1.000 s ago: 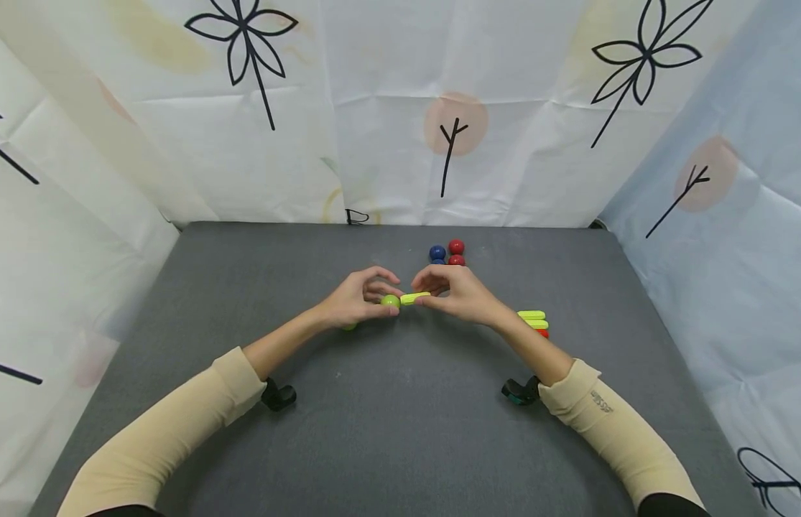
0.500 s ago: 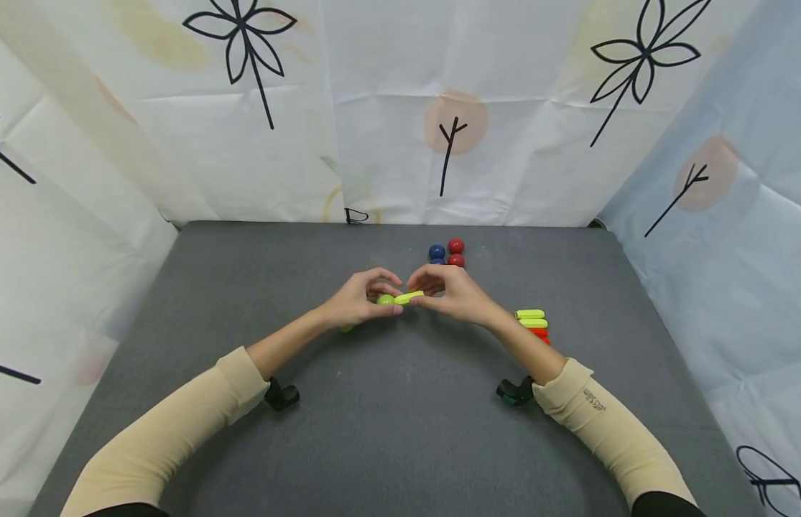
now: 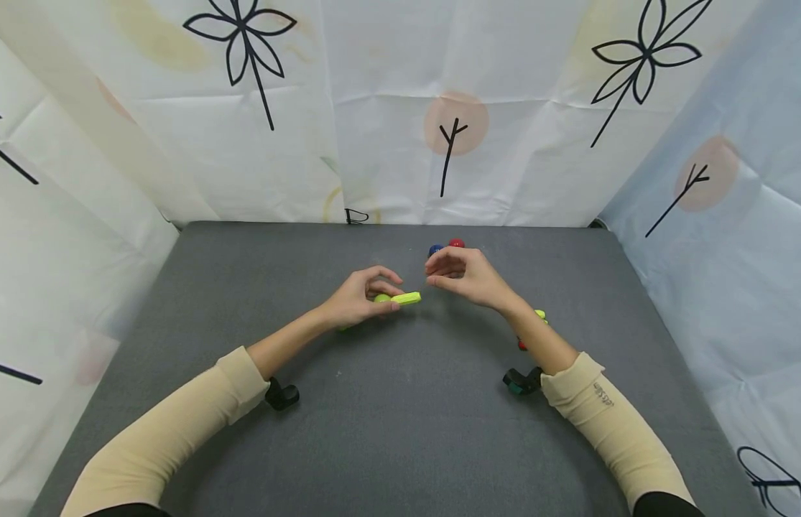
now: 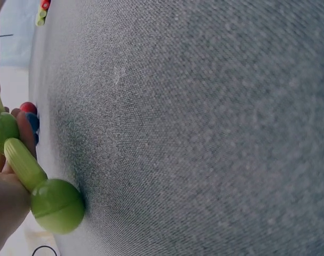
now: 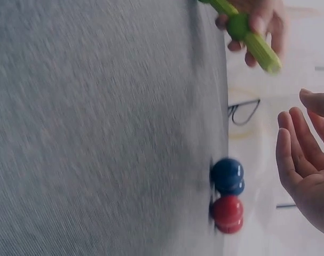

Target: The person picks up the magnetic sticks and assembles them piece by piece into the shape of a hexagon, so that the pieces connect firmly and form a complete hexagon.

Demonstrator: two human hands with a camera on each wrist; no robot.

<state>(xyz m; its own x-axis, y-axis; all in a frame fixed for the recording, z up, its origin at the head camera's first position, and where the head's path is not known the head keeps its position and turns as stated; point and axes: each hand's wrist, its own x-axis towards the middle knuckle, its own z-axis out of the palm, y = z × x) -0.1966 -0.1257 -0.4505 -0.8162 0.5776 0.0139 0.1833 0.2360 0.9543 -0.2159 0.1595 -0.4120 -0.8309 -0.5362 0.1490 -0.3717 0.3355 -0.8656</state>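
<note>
My left hand (image 3: 356,298) holds a toy chain of green balls and ribbed yellow-green rods. One green ball (image 5: 238,26) sits between its thumb and fingers, and a yellow-green rod (image 3: 408,298) sticks out of that ball to the right. On the ball's other side, a second rod (image 4: 24,164) leads to another green ball (image 4: 57,206), low over the table. My right hand (image 3: 471,276) is apart from the chain, fingers loosely bent and holding nothing. Behind it are blue balls (image 5: 227,173) and red balls (image 5: 227,210), partly hidden by the hand in the head view.
Yellow-green rods (image 3: 540,314) and a red rod (image 3: 522,345) lie on the grey table (image 3: 400,445) at the right, mostly covered by the right forearm. A white printed cloth (image 3: 387,158) hangs behind the table and along its sides.
The right hand has let go of the yellow-green rod and moved away, back and to the right. That rod now stays on the ball in the left hand, which has barely moved.
</note>
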